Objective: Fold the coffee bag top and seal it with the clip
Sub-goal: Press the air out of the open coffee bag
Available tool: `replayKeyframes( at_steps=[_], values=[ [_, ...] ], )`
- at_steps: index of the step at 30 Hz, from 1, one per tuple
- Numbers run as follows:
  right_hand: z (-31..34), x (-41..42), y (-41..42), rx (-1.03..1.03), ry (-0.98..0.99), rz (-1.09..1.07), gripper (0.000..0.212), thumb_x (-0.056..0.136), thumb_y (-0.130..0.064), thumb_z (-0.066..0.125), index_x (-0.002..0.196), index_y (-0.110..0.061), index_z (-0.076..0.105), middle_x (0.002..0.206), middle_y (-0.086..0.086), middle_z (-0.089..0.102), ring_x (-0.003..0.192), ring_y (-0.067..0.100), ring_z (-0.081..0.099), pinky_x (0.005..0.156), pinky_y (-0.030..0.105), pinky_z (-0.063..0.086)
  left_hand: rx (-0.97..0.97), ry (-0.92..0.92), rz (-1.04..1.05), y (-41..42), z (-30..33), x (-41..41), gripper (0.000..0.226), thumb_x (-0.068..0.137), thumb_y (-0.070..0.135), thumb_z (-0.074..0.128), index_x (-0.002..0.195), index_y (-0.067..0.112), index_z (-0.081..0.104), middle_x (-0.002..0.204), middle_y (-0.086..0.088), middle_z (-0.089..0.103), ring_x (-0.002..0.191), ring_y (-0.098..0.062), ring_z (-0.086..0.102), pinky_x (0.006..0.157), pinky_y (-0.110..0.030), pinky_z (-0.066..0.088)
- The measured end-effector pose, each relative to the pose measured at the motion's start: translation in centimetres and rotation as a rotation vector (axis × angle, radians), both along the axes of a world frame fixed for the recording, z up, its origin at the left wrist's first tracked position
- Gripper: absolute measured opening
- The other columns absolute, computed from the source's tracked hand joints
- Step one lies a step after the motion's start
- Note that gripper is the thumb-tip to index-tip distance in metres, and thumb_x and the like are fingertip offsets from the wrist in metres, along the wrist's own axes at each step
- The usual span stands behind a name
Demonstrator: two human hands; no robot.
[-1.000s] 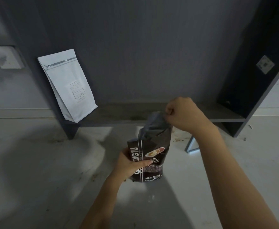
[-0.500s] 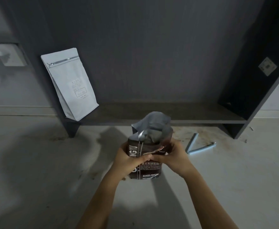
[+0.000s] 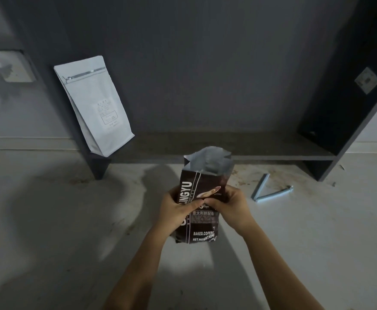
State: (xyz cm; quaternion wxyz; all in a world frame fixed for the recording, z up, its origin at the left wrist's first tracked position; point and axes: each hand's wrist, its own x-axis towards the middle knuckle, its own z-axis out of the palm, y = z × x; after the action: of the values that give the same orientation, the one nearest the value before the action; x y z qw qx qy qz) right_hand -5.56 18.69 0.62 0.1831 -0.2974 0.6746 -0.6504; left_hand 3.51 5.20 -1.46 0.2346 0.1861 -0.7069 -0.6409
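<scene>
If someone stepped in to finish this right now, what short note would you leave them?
Left hand and right hand both grip the dark coffee bag at mid-height, standing upright on the floor.
Its silver top stands open, unfolded.
The clip lies open on the floor to the right, untouched.
A white bag leans on the shelf, not involved.
Done: bag steadied. Left: flatten and fold the top, fetch the clip, clamp it on.
</scene>
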Motion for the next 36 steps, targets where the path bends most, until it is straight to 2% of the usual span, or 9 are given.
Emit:
replayKeyframes(
  at_steps=[5,9,15,19,23,26,30,33,36],
  values=[
    [1.1,-0.2,0.3,-0.041,0.026,0.011,0.037,0.064,0.002,0.078,0.081,-0.03,0.069,0.078,-0.004,0.076,0.079,0.015,0.072,0.069,0.025,0.057,-0.048,-0.024,-0.087,-0.4,1.5,0.2,0.044,0.046,0.046,0.088,0.086,0.038,0.071,0.085,0.016,0.078,0.08,-0.006,0.074,0.064,-0.017,0.056],
    [2.0,-0.2,0.6,-0.079,0.015,0.048,0.042,0.063,0.003,0.078,0.085,-0.03,0.066,0.082,-0.008,0.076,0.08,0.014,0.071,0.067,0.021,0.057,-0.031,-0.039,-0.147,-1.1,3.1,0.5,0.063,0.048,0.039,0.089,0.103,0.018,0.067,0.098,-0.004,0.077,0.092,-0.019,0.073,0.081,-0.04,0.058],
    [2.2,0.3,0.7,-0.094,0.029,0.03,0.027,0.069,0.007,0.073,0.081,-0.017,0.068,0.077,-0.003,0.074,0.073,0.012,0.072,0.063,0.019,0.056,-0.05,-0.033,-0.097,-0.3,3.7,0.4,0.061,0.046,0.043,0.088,0.099,0.02,0.069,0.092,0.0,0.078,0.089,-0.016,0.073,0.079,-0.037,0.058],
    [2.2,0.6,0.6,-0.111,0.0,0.04,0.025,0.072,0.011,0.067,0.08,-0.012,0.07,0.073,-0.01,0.075,0.071,0.006,0.071,0.061,0.013,0.053,-0.134,0.025,-0.037,0.3,3.8,0.1,0.037,0.051,0.034,0.09,0.083,0.032,0.071,0.08,0.016,0.077,0.077,-0.005,0.073,0.064,-0.016,0.056],
    [2.2,0.2,0.9,-0.114,-0.01,0.069,0.019,0.073,0.011,0.067,0.088,0.0,0.067,0.082,0.007,0.073,0.075,0.012,0.072,0.066,0.019,0.056,-0.149,0.069,-0.137,-0.1,4.8,0.8,0.064,0.059,0.039,0.084,0.118,0.028,0.06,0.105,0.003,0.075,0.097,-0.011,0.07,0.081,-0.033,0.058],
    [1.9,0.0,0.9,-0.09,-0.039,0.061,0.02,0.072,0.012,0.067,0.087,-0.001,0.068,0.074,-0.005,0.076,0.072,0.011,0.071,0.063,0.017,0.054,-0.142,0.199,-0.256,-1.4,6.9,2.0,0.082,0.069,0.023,0.08,0.137,0.039,0.037,0.128,-0.005,0.063,0.116,-0.021,0.061,0.093,-0.032,0.053],
    [1.8,0.0,0.7,-0.08,-0.067,0.06,0.022,0.07,0.011,0.069,0.084,-0.006,0.069,0.072,-0.006,0.076,0.072,0.012,0.071,0.063,0.02,0.055,-0.32,0.181,-0.291,-3.1,10.2,3.5,0.043,0.088,0.052,0.051,0.126,0.033,0.053,0.124,0.01,0.066,0.119,-0.012,0.059,0.095,-0.022,0.048],
    [2.0,0.0,0.8,-0.08,-0.079,0.08,0.027,0.069,0.01,0.071,0.083,-0.014,0.069,0.076,-0.004,0.077,0.076,0.015,0.072,0.064,0.022,0.057,-0.309,0.056,-0.218,-4.7,9.4,3.2,0.032,0.094,0.022,0.051,0.126,0.028,0.052,0.111,-0.001,0.07,0.103,-0.008,0.067,0.09,-0.022,0.051],
    [2.3,0.1,0.9,-0.066,-0.089,0.068,0.031,0.068,0.006,0.074,0.087,-0.018,0.068,0.081,-0.001,0.077,0.081,0.02,0.072,0.066,0.024,0.057,-0.277,-0.123,-0.25,-4.7,6.6,2.5,0.038,0.081,-0.018,0.058,0.115,-0.001,0.057,0.091,0.01,0.07,0.079,0.01,0.067,0.075,-0.009,0.051]
  ],
)
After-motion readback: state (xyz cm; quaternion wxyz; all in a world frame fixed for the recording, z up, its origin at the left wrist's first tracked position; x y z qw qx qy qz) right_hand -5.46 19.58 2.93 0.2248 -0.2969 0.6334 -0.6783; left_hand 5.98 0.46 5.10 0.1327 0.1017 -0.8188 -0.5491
